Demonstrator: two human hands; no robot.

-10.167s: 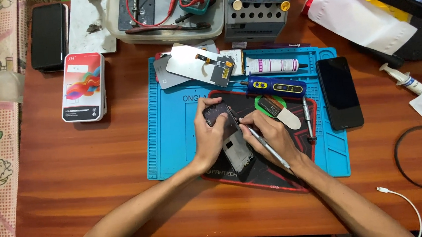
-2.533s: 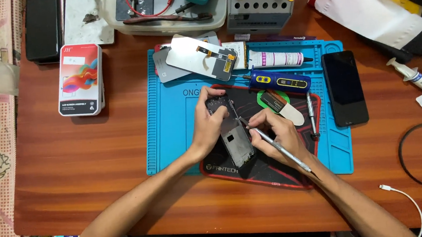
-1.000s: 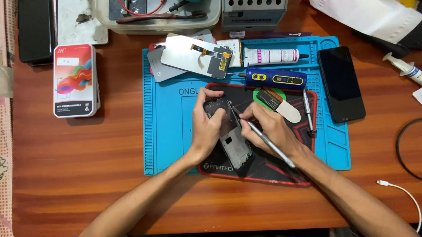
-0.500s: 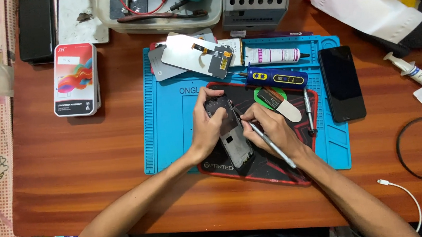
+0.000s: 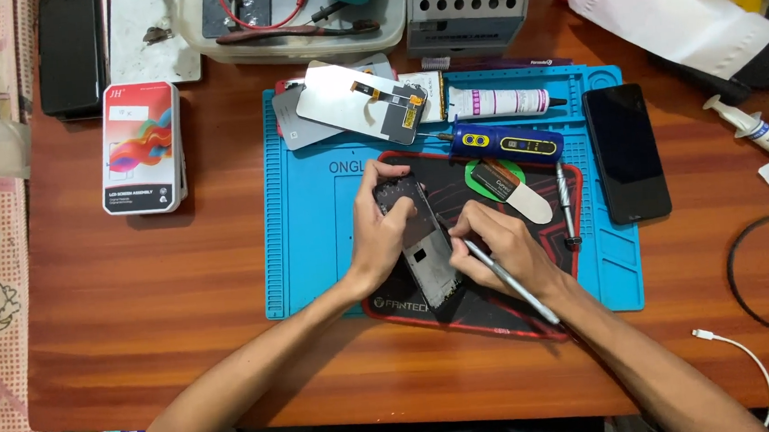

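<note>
Hands clamp phone frame (image 5: pixel 425 249) and, seemingly, metal tool (image 5: pixel 506 278); bare wood leftward.

Place: you sit at a phone repair bench.
Mat: blue repair mat (image 5: pixel 315 248) at centre.
12 o'clock: screwdriver rack (image 5: pixel 469 7), meter leads (image 5: pixel 289 15).
2 o'clock: glue tube (image 5: pixel 498 102), electric screwdriver (image 5: pixel 506 142).
10 o'clock: boxed spare screen (image 5: pixel 139 147).

Left of the blue mat (image 5: pixel 315 248) lies a white rectangular box (image 5: pixel 140 147) with colourful swirls; a dark-screened phone (image 5: pixel 625 152) rests at the blue mat's right edge; a white labelled tube (image 5: pixel 496 102) lies along its top.
</note>
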